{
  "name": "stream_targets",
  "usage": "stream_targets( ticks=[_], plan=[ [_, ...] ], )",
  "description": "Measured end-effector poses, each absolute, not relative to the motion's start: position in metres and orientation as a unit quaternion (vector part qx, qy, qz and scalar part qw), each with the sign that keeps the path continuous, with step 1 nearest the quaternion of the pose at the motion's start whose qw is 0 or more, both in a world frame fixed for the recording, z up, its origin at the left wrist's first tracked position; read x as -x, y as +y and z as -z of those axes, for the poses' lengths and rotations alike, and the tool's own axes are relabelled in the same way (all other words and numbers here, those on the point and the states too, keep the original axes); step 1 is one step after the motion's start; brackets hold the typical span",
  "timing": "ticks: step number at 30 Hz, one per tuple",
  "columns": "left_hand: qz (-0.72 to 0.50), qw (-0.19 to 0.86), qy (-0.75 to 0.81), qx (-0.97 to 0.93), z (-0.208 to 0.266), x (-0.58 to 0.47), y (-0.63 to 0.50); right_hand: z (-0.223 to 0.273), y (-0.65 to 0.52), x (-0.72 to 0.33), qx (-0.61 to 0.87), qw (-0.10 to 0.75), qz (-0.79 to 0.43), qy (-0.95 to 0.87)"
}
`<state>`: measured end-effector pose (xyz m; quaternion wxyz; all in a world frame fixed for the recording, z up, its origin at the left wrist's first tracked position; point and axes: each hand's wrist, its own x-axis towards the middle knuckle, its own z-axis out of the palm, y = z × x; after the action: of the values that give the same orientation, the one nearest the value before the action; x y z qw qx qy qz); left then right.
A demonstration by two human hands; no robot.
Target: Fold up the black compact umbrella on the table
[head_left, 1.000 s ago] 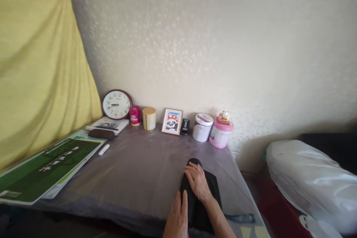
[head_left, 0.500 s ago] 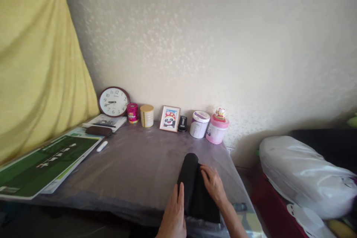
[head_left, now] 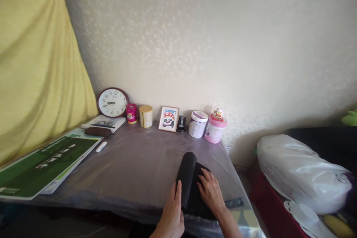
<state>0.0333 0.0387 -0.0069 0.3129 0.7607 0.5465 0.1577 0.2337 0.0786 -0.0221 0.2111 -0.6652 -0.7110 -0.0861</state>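
A black, soft-looking sheet (head_left: 199, 202) lies near the front right of the table, its left side rolled into a thick black roll (head_left: 186, 178). My left hand (head_left: 172, 212) holds the roll from its left lower side, with its fingers pressed along it. Spread across the flat part, to the right of the roll, is my right hand (head_left: 211, 189), open with its fingertips on the black material. A short dark strip (head_left: 234, 203) shows on the table just beyond my right wrist. Exactly what the black item is cannot be made out.
Along the wall stand a clock (head_left: 113, 102), a pink can (head_left: 132, 113), a yellow-lidded tub (head_left: 146, 116), a panda picture frame (head_left: 169, 118) and two tubs (head_left: 198, 124). Green boards (head_left: 47, 165) lie left. A white plastic bag (head_left: 295, 171) is beyond the table's right edge.
My right hand has moved from the sheet's upper right edge down and inward, its fingers now spread flatter. The roll has shifted slightly left, and more of the dark strip shows.
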Motion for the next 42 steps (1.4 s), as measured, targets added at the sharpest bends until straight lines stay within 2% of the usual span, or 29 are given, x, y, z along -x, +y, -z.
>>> stream_targets(
  ticks=[4,9,17,23,31,42],
  plan=[
    [-0.183,0.343,0.538,-0.748,0.007,-0.03,0.04,0.027,0.075,-0.253,0.775,0.22,0.041,-0.59],
    [-0.199,0.332,0.534,-0.751,0.013,-0.03,0.041,0.018,0.079,-0.268,0.801,0.279,-0.115,-0.517],
    [-0.18,0.307,0.536,-0.766,0.011,-0.033,0.038,0.015,0.089,-0.25,0.796,0.324,-0.138,-0.493],
    [-0.184,0.292,0.532,-0.773,0.018,-0.034,0.038,0.015,0.094,-0.256,0.741,0.414,-0.181,-0.496],
    [-0.172,0.276,0.539,-0.777,0.021,-0.035,0.038,-0.012,0.092,-0.238,0.626,0.523,-0.375,-0.441],
    [-0.154,0.264,0.547,-0.779,0.026,-0.038,0.04,-0.031,0.122,-0.19,0.62,0.549,-0.341,-0.445]
  ],
)
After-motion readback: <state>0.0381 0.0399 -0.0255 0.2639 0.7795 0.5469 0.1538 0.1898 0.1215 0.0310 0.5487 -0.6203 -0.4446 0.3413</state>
